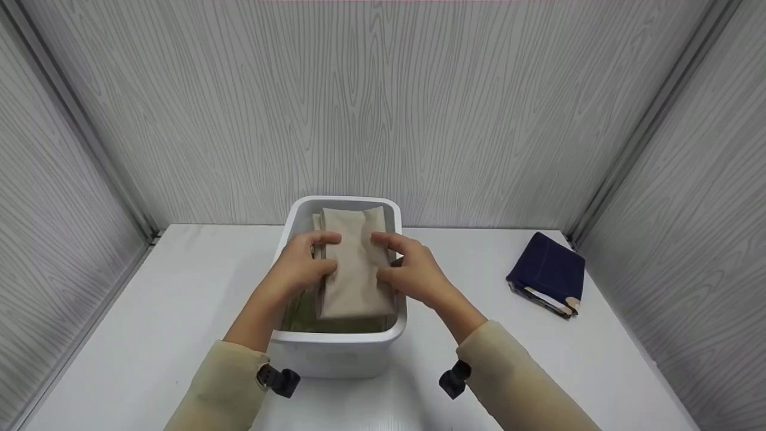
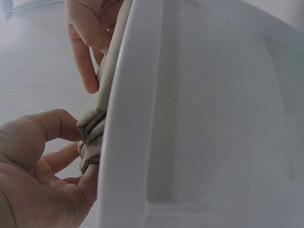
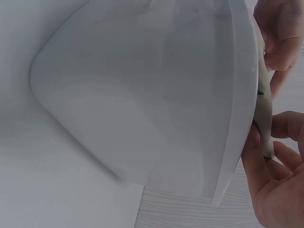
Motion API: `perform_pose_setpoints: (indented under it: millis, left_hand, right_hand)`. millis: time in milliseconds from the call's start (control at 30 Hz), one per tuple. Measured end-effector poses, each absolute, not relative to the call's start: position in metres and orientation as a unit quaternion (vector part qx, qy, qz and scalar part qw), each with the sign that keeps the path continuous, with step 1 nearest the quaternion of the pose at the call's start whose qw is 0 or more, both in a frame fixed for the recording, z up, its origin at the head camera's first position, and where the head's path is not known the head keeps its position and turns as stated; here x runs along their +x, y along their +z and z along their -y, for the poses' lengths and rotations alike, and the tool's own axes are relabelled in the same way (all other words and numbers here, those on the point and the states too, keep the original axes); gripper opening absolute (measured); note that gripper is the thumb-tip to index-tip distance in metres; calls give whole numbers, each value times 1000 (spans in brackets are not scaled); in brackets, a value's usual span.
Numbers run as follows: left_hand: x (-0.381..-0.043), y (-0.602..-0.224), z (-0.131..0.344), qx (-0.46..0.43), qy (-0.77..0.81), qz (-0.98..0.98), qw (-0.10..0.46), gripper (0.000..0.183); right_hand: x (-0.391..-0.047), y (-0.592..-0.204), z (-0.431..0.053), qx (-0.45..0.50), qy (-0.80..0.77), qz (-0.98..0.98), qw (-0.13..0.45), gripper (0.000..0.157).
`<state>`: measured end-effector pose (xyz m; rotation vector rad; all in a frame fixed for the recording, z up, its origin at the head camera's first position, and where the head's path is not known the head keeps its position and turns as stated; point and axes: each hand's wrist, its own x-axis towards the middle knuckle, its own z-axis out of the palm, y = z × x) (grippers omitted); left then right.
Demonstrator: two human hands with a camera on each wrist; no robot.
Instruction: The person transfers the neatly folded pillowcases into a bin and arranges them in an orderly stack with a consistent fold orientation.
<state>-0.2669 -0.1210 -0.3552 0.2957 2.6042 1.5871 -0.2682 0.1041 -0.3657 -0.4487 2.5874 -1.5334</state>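
Note:
A folded beige cloth (image 1: 357, 263) lies lengthwise at the mouth of a white plastic bin (image 1: 335, 338). My left hand (image 1: 299, 260) pinches the cloth's left edge, its thumb and a finger on top. On the opposite edge, my right hand (image 1: 416, 269) grips it the same way, with other fingers tucked beneath. In the left wrist view the cloth's layered folds (image 2: 95, 126) show between thumb and fingers, just above the bin's rim. Olive-green fabric (image 1: 305, 311) shows inside the bin under the beige cloth, which hides much of it.
A folded navy fabric item (image 1: 547, 269) with a white and tan edge lies at the right of the white table (image 1: 467, 257). Grey wood-grain panels (image 1: 359, 108) enclose the table at the back and both sides.

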Motion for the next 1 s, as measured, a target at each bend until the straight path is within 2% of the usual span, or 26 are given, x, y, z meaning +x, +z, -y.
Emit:
perform_pose_setpoints:
  millis: [733,1000]
  left_hand:
    - [-274,-356,138,73,483,-870,64,54]
    - [-277,-359,139,86,491,-865,56,55]
  right_hand:
    - [-274,-366,-92,-138,-491,-858,54,64]
    - [-274,-366,-88,-128,-476,-869,50,64]
